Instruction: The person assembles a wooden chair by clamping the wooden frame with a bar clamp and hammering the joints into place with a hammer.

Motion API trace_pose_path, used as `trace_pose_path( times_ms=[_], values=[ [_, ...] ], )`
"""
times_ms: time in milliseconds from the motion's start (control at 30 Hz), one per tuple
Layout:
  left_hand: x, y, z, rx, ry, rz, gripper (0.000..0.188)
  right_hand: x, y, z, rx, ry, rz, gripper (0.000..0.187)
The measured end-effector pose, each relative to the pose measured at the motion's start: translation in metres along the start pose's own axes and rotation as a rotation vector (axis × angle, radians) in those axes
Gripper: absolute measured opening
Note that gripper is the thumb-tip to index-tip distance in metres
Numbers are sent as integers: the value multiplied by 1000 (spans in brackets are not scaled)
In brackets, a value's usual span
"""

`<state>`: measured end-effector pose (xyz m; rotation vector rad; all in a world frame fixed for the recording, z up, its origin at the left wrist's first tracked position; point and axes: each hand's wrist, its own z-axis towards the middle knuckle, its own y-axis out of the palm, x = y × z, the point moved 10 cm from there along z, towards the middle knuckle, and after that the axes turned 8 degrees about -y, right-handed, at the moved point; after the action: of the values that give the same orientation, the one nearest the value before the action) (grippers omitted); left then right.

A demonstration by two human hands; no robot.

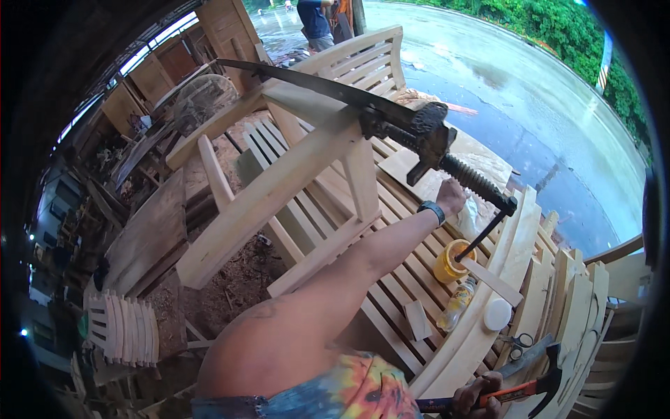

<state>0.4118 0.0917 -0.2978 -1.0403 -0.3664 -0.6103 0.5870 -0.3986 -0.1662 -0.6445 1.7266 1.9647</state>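
My left hand, a dark watch on its wrist, is closed beyond the bar clamp's screw; a whitish thing shows just below it, and whether the fingers grip it is hidden. My right hand is closed round the handle of a claw hammer at the lower edge. A long, dark bar clamp lies across a pale wooden furniture frame, its threaded screw and thin turning handle pointing right. That frame rests on a slatted wooden bench.
On the bench stand an open yellow jar with a flat wooden stick by it, a clear bottle, a white lid and a small wood block. Scissors lie near the hammer. A person stands beyond, by wet pavement.
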Motion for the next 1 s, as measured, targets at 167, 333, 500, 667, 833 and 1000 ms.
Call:
trace_pose_path(
  times_ms=[167,333,500,667,833,1000],
  values=[
    [36,-75,-60,-170,-488,-685,24,8,-1,1,-24,-58,-111,52],
    [24,-169,-180,-73,-429,-597,21,54,-24,7,35,78,-139,50],
    [21,-237,-316,-769,-703,-624,36,86,13,21,-154,253,-561,57],
    [-37,-340,-409,-1011,-744,-623,36,114,43,45,-205,165,-711,58],
    [-130,-453,-457,-1119,-879,-563,31,143,101,64,-95,240,-679,62],
    [-156,-591,-401,-1380,-592,-778,26,126,162,100,46,-219,-744,47]
  ],
)
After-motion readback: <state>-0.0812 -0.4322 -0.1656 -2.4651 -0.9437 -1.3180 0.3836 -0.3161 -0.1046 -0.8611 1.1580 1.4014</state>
